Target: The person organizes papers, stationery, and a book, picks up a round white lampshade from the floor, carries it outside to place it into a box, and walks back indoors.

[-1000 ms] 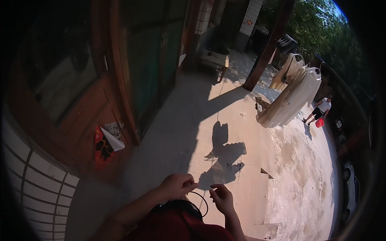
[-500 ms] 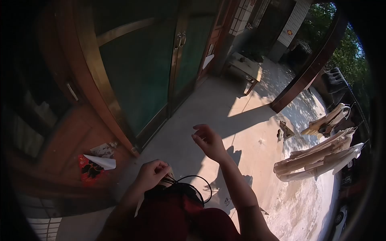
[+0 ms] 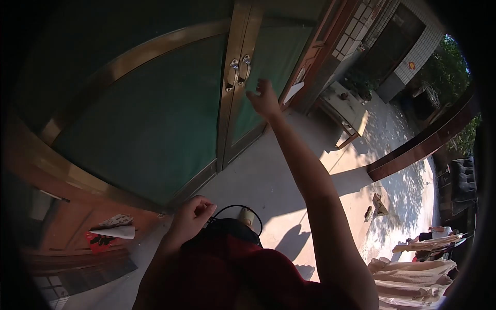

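Observation:
My right hand (image 3: 264, 101) is stretched forward with its fingers apart and nothing in them. It is just right of the two metal door handles (image 3: 238, 72) in this view, and no contact with them shows. The handles are on a double door with green panels (image 3: 170, 113) and brass-coloured frames. Low in front of my body, my left hand (image 3: 192, 219) has its fingers curled closed. A thin black cord (image 3: 262, 219) loops out beside it. Whether the cord or anything else lies inside those fingers is hidden.
A low table (image 3: 343, 111) stands beyond the door, along the wall. To the right rises a dark red post (image 3: 408, 152). Pale clothes (image 3: 413, 279) hang at the lower right. Red and white paper (image 3: 111, 232) shows at the lower left. My shoe (image 3: 247, 216) is on the concrete floor.
My right hand has moved up and forward to beside the door handles. The view has shifted closer to the double door. My left hand stays low and curled.

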Demonstrator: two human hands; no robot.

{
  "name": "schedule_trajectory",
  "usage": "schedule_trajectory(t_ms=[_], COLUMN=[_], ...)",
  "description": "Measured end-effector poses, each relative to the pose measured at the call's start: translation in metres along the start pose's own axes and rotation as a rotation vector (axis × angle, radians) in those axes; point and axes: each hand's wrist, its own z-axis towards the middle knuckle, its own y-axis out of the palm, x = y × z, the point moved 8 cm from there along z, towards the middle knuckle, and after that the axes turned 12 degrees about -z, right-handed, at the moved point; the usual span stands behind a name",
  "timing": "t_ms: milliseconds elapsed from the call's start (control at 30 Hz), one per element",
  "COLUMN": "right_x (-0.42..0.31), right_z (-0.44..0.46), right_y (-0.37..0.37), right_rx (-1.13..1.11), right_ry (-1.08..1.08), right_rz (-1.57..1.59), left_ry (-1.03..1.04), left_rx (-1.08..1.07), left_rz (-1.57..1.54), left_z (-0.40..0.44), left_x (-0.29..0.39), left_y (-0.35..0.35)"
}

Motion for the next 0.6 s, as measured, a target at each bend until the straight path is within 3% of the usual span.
schedule_trajectory(t_ms=[33, 67, 167, 267, 367, 467, 533, 567, 600], right_x=[0.016, 0.023, 0.050, 0.068, 0.071, 0.079, 0.117, 0.128, 0.190], right_z=[0.034, 0.067, 0.135, 0.139, 0.123, 0.068, 0.029, 0.014, -0.010], right_y=[0.008, 0.013, 0.057, 0.059, 0.027, -0.048, -0.103, -0.141, -0.158], right_rx=[0.104, 0.224, 0.021, 0.053, -0.103, -0.125, -0.124, 0.049, 0.031], right_ry=[-0.055, -0.121, -0.122, -0.121, -0.106, -0.227, -0.057, -0.120, 0.068], right_rz=[-0.114, -0.218, -0.084, -0.053, 0.055, 0.015, -0.090, -0.128, -0.088], left_ry=[-0.146, -0.154, -0.150, -0.170, -0.187, -0.177, -0.149, -0.141, -0.131], left_rx=[0.060, 0.106, 0.304, 0.337, 0.280, 0.156, 0.072, 0.037, 0.002], left_rz=[-0.094, -0.096, -0.003, -0.121, -0.110, -0.047, -0.039, -0.061, -0.084], left_z=[0.010, 0.023, 0.045, 0.079, 0.131, 0.193, 0.230, 0.252, 0.275], left_x=[0.002, -0.001, -0.001, 0.004, 0.012, 0.015, 0.019, 0.024, 0.026], left_y=[0.006, 0.016, 0.032, 0.068, 0.092, 0.108, 0.115, 0.119, 0.123])
